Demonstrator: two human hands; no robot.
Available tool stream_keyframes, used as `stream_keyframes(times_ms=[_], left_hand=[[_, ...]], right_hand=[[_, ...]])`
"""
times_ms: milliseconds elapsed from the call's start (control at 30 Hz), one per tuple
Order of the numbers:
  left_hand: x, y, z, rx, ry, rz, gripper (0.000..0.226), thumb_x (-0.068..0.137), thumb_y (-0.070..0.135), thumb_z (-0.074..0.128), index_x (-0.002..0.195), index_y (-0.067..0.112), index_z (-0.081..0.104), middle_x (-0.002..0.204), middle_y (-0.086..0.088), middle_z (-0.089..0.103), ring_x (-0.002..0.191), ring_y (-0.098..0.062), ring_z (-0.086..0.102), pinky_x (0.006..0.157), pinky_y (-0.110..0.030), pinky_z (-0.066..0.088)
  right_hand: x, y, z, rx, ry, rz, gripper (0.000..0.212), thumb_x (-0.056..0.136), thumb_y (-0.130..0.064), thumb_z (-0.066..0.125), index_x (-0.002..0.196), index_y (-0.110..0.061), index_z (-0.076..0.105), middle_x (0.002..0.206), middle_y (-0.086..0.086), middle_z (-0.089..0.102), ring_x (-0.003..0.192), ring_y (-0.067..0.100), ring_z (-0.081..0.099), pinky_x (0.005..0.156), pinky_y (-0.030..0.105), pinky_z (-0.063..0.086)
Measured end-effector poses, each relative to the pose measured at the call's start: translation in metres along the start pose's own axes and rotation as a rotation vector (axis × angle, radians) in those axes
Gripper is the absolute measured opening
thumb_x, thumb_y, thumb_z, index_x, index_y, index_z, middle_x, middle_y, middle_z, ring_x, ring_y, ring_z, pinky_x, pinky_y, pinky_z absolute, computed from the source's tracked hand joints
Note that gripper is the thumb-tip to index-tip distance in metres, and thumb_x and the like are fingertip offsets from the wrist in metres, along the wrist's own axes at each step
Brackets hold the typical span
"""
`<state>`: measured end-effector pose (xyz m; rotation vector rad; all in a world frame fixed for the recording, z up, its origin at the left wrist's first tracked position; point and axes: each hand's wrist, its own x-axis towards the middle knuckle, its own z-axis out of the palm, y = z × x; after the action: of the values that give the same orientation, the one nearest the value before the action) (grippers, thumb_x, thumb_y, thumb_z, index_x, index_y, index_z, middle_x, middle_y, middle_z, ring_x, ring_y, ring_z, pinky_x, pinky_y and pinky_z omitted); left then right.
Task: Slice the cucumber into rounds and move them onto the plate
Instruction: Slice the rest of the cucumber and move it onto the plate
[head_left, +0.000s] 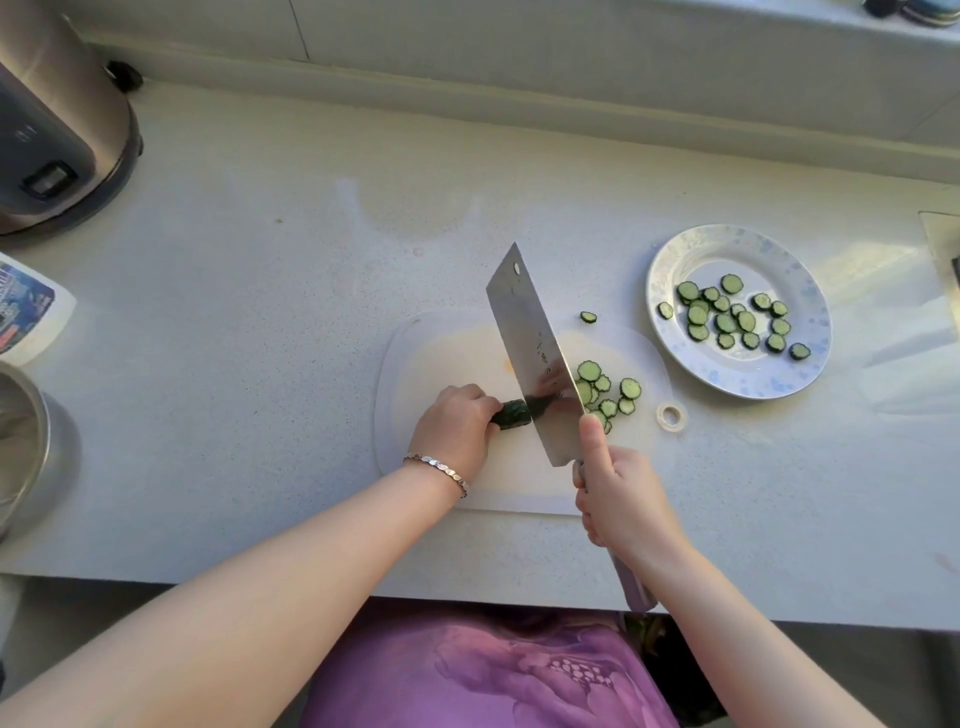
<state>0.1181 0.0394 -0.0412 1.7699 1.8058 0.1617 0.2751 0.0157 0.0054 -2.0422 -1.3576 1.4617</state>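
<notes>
A short dark green cucumber stub (511, 414) lies on the white cutting board (447, 358). My left hand (457, 428) grips the stub's left end with curled fingers. My right hand (618, 493) holds the handle of a wide steel cleaver (535, 353), whose blade stands against the stub's right end. Several cut rounds (608, 392) lie on the board to the right of the blade, and one round (588, 317) sits apart near the board's far edge. A white plate with blue speckles (675, 260) at the right holds several more rounds (737, 319).
A steel appliance (57, 130) stands at the back left. At the left edge are a printed packet (28, 312) and a metal pot (21, 441). A wall ledge runs along the back. The counter's front edge is close to my body.
</notes>
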Motion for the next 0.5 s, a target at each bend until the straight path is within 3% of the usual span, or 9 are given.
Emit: stream_keyframes(times_ms=[133,367,500], left_hand=[[0.001,0.002,0.0,0.009,0.003,0.009,0.031,0.095,0.008,0.045,0.121,0.008,0.061,0.117,-0.014,0.06,0.109,-0.031,0.049,0.084,-0.036,0.048],[0.0,0.002,0.004,0.044,0.017,-0.009,0.034,0.094,0.006,0.044,0.124,0.015,0.059,0.116,-0.01,0.057,0.112,-0.026,0.047,0.086,-0.033,0.046],[0.001,0.001,0.003,0.031,0.022,-0.01,0.032,0.095,0.008,0.045,0.124,0.013,0.059,0.117,-0.01,0.057,0.112,-0.026,0.046,0.083,-0.032,0.045]], right_hand=[[0.002,0.001,0.005,-0.105,0.01,-0.052,0.056,0.091,-0.059,0.026,0.059,-0.013,0.032,0.051,0.003,0.028,0.05,0.02,0.029,0.056,0.034,0.028],[0.008,0.002,0.019,-0.242,0.046,-0.081,0.055,0.096,-0.049,0.027,0.055,-0.012,0.027,0.051,0.006,0.034,0.05,0.02,0.033,0.051,0.034,0.024],[0.013,0.01,0.017,-0.034,0.032,0.002,0.055,0.094,-0.053,0.028,0.054,-0.016,0.028,0.044,-0.002,0.03,0.044,0.018,0.028,0.048,0.027,0.026]])
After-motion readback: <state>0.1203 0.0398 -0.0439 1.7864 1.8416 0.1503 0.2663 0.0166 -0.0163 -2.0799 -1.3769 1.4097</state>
